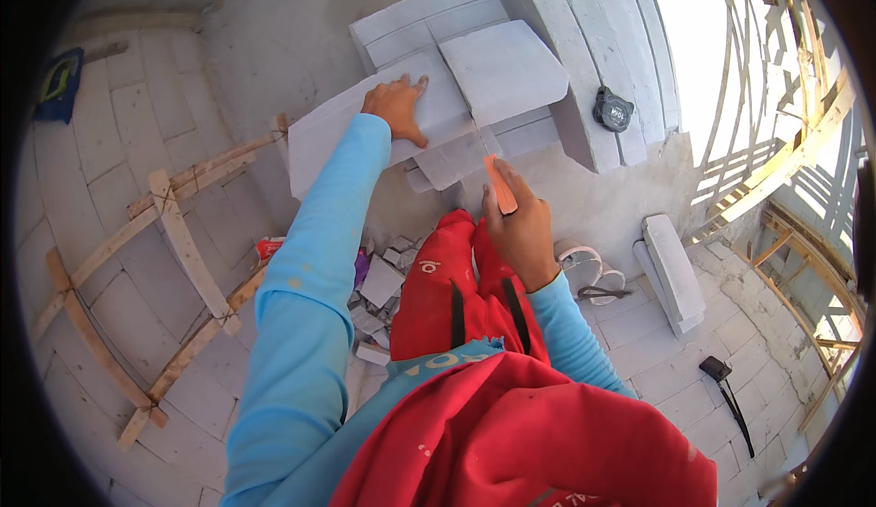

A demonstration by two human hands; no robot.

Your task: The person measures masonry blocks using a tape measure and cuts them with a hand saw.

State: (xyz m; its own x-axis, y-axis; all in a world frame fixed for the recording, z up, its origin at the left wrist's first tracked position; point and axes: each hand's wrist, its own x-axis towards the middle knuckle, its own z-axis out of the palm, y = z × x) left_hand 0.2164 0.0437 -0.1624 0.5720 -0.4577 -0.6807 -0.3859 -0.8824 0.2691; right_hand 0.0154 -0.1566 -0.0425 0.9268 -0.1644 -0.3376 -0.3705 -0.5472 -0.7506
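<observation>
A pale grey lightweight block [324, 138] lies across other blocks in front of me. My left hand [394, 110] rests on its top, fingers spread and pressing nothing else. My right hand [525, 238] is closed around the orange handle of a handsaw [501, 188]. The saw's thin blade shows edge-on as a dark line, running away from the handle along the gap between this block and a second pale piece [502, 69] on the right. How deep the blade sits in the gap, I cannot tell.
A black tape measure [613, 110] sits on stacked blocks [584, 41] at the right. Broken block pieces [381, 281] litter the floor by my legs. Wooden framing [187, 247] stands at left. Buckets [579, 265], leaning blocks [671, 274] and a strapped black device [716, 368] are at right.
</observation>
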